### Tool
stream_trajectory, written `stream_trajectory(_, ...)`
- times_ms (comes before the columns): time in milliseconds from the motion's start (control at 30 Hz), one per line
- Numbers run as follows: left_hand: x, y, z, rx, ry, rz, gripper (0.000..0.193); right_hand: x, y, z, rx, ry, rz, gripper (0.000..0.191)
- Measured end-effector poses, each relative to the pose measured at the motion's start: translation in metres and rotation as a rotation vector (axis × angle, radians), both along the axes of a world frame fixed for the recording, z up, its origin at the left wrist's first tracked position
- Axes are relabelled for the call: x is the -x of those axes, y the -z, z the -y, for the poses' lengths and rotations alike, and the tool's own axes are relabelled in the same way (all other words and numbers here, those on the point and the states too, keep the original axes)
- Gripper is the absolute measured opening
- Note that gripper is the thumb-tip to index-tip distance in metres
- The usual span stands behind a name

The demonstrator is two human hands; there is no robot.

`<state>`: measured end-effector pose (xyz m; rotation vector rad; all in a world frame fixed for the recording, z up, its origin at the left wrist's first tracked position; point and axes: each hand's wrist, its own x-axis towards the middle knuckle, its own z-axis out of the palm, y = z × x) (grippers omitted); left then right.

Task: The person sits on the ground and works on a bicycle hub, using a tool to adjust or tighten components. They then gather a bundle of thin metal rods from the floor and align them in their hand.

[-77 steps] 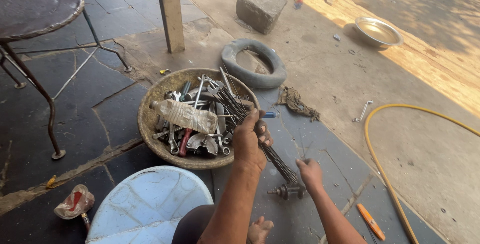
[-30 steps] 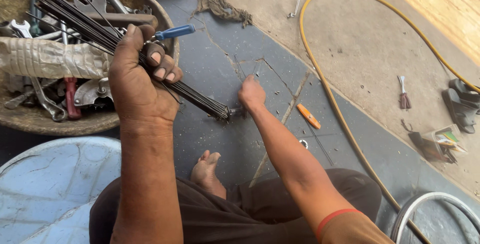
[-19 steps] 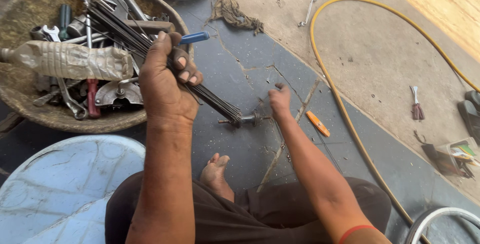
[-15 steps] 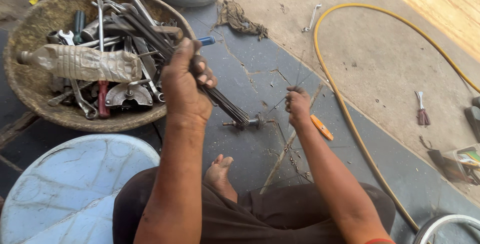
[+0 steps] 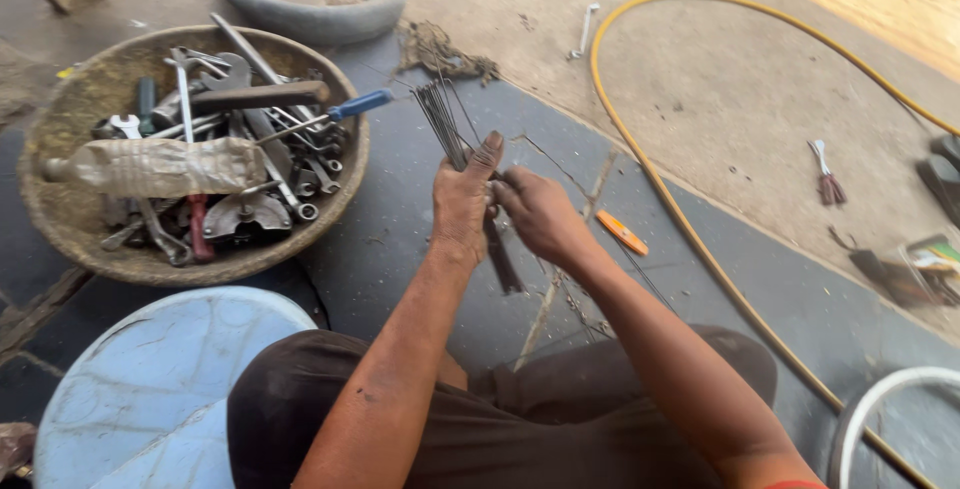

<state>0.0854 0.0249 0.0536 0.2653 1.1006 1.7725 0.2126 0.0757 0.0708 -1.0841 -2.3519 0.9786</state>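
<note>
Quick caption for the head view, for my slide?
Left hand grips a bundle of thin metal spokes, right hand touching it, beside a tool-filled basket.

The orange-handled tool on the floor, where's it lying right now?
In the head view, the orange-handled tool lies on the dark floor just right of the right hand, between it and the yellow hose.

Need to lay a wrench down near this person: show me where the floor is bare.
Bare dark floor lies between the basket and the left hand gripping the spokes. More lies between the orange tool and yellow hose. The basket is crowded; loose spokes litter the floor under the right hand.
</note>
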Motion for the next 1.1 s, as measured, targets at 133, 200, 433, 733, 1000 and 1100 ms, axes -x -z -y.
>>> stream_trajectory(133, 0.002, 0.011, 0.001, -0.021, 0.090, -0.048, 0.033, -0.010, -0.012, 0.023, 0.065, -0.002, 0.066, 0.028)
stream_trajectory(200, 0.005, 0.012, 0.003, -0.007, 0.115, -0.026, 0.030, -0.021, -0.010, 0.017, 0.307, 0.000, -0.002, 0.031)
stream_trajectory(433, 0.021, 0.002, 0.002, 0.007, -0.031, -0.052, 0.032, -0.110, 0.060, -0.074, 0.074, 0.303, 0.368, 0.045)
stream_trajectory(733, 0.029, 0.017, -0.005, -0.013, -0.143, 0.002, 0.036, -0.224, 0.186, -0.092, -0.035, 0.393, 0.878, 0.035)
stream_trajectory(1000, 0.032, 0.010, 0.005, 0.010, -0.092, 0.129, 0.035, -0.196, 0.203, -0.088, -0.199, 0.289, 1.128, 0.030)
stream_trajectory(1100, 0.028, 0.003, 0.007, -0.091, -0.045, 0.217, 0.033, -0.202, 0.202, -0.080, -0.318, 0.199, 1.198, 0.023)
